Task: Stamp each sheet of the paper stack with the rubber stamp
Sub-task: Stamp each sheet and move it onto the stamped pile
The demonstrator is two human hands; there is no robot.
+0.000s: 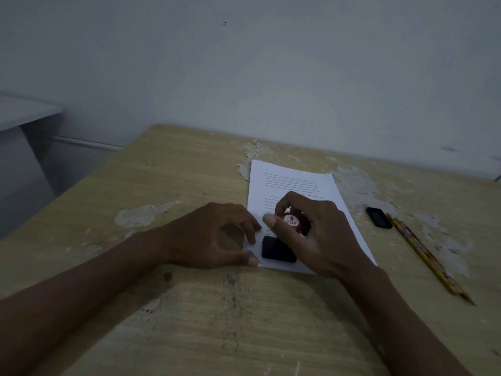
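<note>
stamp [292, 221] small, light, hard; red round top says "top" with arrow. right hand [314, 234] fingers [272, 222] curled round its top, grasping it, over near end of paper stack [295, 185]. best hold: round top, thumb one side, fingers other. stamp stands up, a bit tilted; long axis up-down; arrow points about 12 o'clock. black pad [278, 250] on paper at stamp's 7 o'clock. paper thin, floppy, slides easy; long axis 12 to 6. left hand [214, 234] fingers loosely bent, tips pressing paper's left edge on counter [173, 180].
</note>
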